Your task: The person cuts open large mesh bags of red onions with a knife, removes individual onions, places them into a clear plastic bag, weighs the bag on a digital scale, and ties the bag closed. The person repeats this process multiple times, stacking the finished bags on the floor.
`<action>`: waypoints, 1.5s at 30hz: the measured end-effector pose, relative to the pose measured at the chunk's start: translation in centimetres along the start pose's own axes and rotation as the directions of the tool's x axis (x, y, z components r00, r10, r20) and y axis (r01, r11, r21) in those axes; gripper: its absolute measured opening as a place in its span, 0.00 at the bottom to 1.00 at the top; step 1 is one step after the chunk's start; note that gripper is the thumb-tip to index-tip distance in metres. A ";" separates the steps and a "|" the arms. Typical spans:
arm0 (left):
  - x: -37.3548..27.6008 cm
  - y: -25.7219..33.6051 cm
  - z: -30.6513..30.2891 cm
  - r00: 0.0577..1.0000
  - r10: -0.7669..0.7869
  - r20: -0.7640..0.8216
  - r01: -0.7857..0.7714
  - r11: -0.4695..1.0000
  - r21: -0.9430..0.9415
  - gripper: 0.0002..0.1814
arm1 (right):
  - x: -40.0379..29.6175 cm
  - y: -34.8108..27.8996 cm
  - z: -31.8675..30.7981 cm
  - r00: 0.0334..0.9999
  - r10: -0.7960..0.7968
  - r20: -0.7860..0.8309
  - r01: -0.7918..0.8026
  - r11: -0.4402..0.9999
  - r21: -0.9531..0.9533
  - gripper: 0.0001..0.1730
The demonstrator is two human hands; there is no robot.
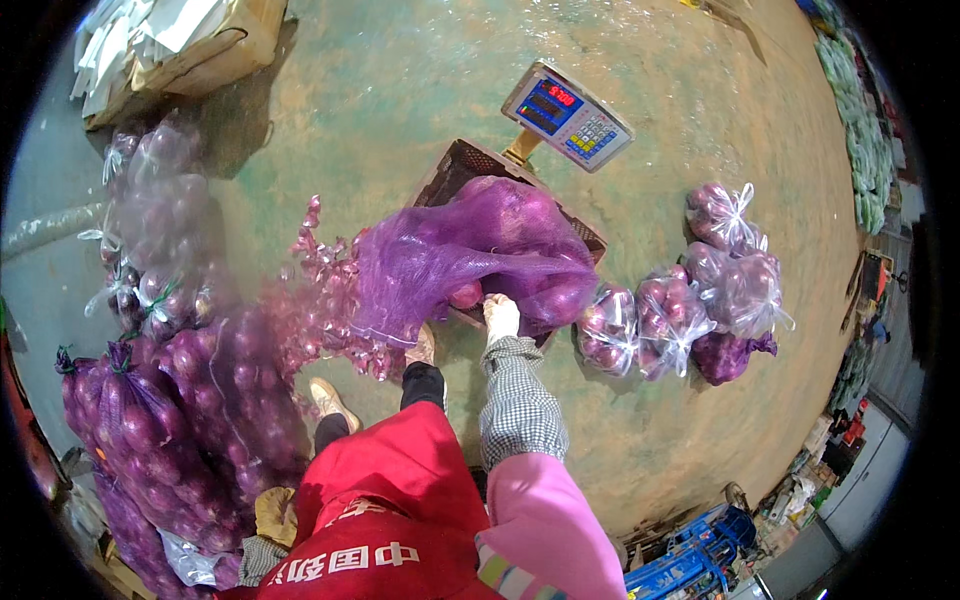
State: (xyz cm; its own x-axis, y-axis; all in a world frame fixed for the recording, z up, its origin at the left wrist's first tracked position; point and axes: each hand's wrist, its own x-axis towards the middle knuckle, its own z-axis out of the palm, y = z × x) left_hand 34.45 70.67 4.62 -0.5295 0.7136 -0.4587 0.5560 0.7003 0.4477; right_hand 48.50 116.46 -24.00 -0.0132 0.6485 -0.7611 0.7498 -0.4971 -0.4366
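Note:
A purple mesh bag (pixel 480 247) of red onions lies slumped across a dark plastic crate (pixel 442 176). The crate sits at the foot of a digital scale, whose lit display head (pixel 568 116) stands behind it. My right hand (pixel 501 311), in a pale glove, reaches down to the near edge of the bag. Its fingers look curled beside a bare red onion (pixel 466 295), and whether they grip the mesh is unclear. Low at my left side is my left hand (pixel 275 516) in a tan glove, close to full mesh onion sacks (pixel 150 442). Its fingers are partly hidden.
Loose onion skins (pixel 330 300) litter the floor left of the crate. Clear plastic bags of onions (pixel 671 315) sit at right, and more bagged onions (pixel 161 202) at left. A foam box (pixel 202 56) stands far left; a blue cart (pixel 686 555) is at lower right.

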 end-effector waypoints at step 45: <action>-27.8 -43.6 -27.6 0.241 -0.538 -0.808 0.791 0.591 -0.158 0.26 | -78.3 -19.2 53.0 -0.718 -0.444 0.537 0.662 -0.195 0.724 0.44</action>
State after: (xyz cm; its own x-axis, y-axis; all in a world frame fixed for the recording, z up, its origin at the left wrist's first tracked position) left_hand 7.22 20.83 19.05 -0.9441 -0.1903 0.2694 -0.1912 0.9813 0.0231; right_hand 0.02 44.66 18.56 -0.6782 -0.5541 0.4827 -0.6338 0.1088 -0.7658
